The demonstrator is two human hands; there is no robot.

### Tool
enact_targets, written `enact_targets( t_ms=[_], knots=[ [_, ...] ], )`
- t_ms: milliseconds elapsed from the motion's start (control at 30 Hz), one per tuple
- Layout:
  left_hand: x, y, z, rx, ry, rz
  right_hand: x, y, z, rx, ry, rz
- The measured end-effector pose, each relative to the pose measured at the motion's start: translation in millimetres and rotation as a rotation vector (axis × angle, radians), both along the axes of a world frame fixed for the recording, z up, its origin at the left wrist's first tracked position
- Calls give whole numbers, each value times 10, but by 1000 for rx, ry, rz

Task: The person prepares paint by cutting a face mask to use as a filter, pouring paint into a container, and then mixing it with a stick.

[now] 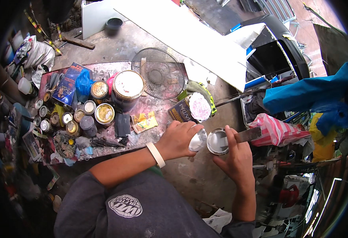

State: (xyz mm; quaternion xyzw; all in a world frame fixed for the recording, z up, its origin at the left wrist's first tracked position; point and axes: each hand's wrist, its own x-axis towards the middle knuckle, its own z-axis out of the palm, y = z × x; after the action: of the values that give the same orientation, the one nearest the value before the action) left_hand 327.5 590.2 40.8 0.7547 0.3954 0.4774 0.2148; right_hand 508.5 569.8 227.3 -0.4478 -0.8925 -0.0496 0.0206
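My left hand, with a pale band at the wrist, is closed round a small container whose pale, shiny round end faces right. Just beside it, my right hand grips a flat metal scraper between fingers and thumb. One end of the scraper lies across a round, rimmed tin lid or shallow tin smeared with white. That round piece rests against my right fingers and thumb. A narrow gap separates it from the left-hand container. The underside of each held thing is hidden.
A stained worktable carries several paint cans, a large white-topped can, a yellow packet and a fan guard. A dark tin with a pink-white top stands near my hands. A red-striped bag hangs at right.
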Motion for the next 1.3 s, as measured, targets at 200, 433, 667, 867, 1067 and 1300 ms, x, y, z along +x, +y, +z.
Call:
enact_targets(
  t_ms=[200,433,667,867,1067,1300],
  knots=[
    [16,26,69,50,-42,10,-14,-3,49,34,-40,13],
    [51,45,91,57,-74,-12,-19,-12,99,50,-51,16],
    [86,43,115,42,-88,-41,-36,-39,177,48,-75,-8],
    [97,25,127,2,-78,-58,-56,-53,204,44,-91,-10],
    [96,19,130,-3,-79,-66,-73,-61,223,49,-101,-4],
    [67,12,144,-5,-93,-60,-63,-70,204,6,-1,-50]
  ],
)
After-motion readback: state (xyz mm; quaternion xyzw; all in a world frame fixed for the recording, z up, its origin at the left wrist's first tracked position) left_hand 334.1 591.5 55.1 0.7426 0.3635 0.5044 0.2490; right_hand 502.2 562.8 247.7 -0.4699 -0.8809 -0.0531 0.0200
